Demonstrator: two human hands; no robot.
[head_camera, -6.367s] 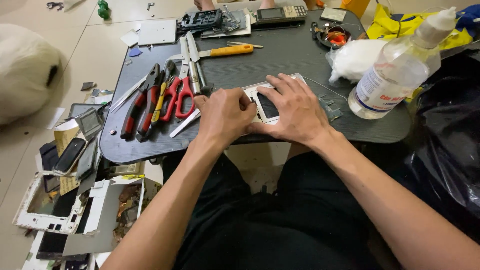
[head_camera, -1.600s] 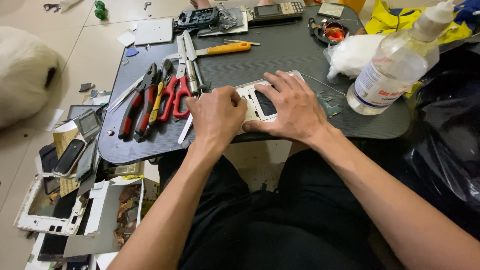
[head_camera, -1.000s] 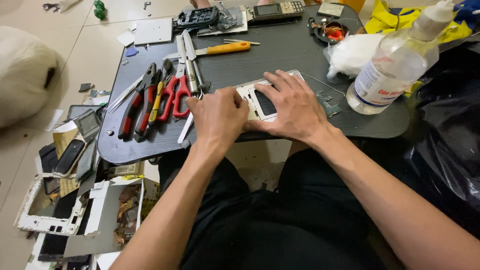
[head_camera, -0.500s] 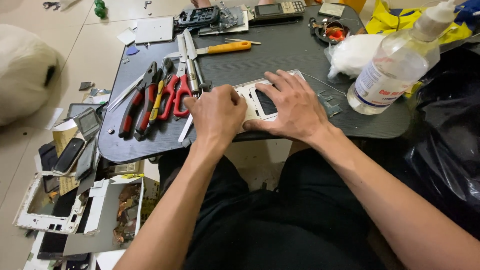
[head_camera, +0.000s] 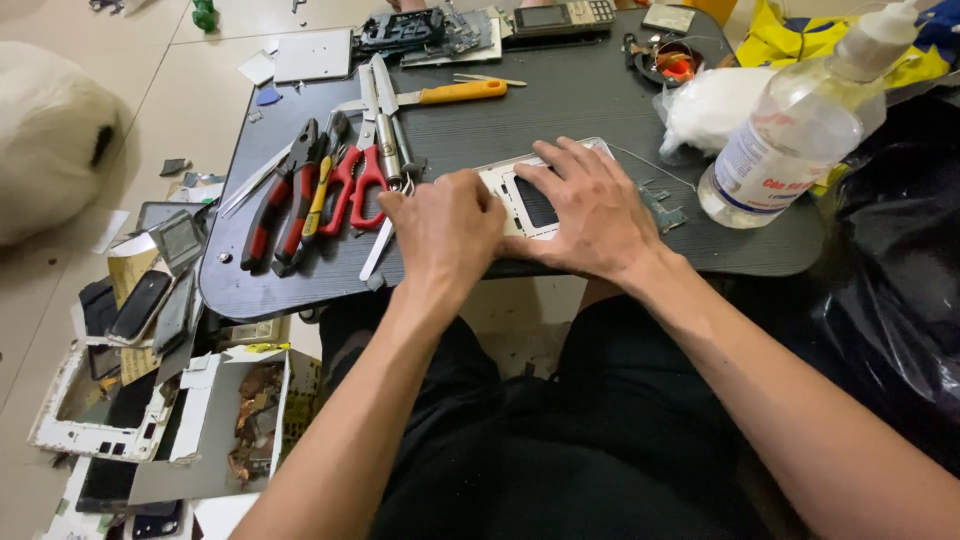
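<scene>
My left hand (head_camera: 447, 232), curled shut, and my right hand (head_camera: 590, 215), fingers spread flat, press the white phone frame (head_camera: 512, 190) onto the bench (head_camera: 560, 110); red-handled pliers (head_camera: 290, 195) lie left of my left hand.

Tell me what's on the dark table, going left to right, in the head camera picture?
Red-handled pliers → red scissors → left hand → right hand on the white phone frame → clear plastic bottle.

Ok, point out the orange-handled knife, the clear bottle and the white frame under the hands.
orange-handled knife (head_camera: 462, 93), head view, on the orange handle.
clear bottle (head_camera: 790, 140), head view, on the labelled body.
white frame (head_camera: 505, 188), head view, on the bare strip between the hands.
</scene>
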